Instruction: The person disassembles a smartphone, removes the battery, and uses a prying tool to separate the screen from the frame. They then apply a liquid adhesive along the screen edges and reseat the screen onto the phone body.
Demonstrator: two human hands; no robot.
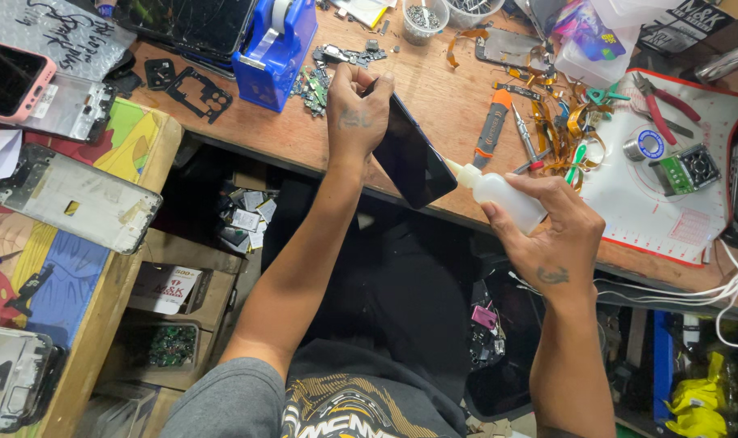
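A dark smartphone (409, 158) is held tilted over the near edge of the wooden workbench (434, 89), its glossy face turned toward the right, its lower end hanging out past the bench edge. The left hand (354, 109) is closed around the phone's upper end, fingers curled over the top, so the phone runs down and to the right from that grip. The right hand (551, 231), just beside and below the phone, is wrapped around a small white squeeze bottle (499, 191); the bottle's thin nozzle points left and meets the phone's lower right edge. Behind the bottle on the bench lie an orange-handled tool (491, 130), a small screwdriver (525, 136) and a tangle of orange flex cables (559, 122). Toward the bench's right end a white work mat (669, 211) carries red-handled pliers (661, 109). At the far left corner stands a blue tape dispenser (276, 45).
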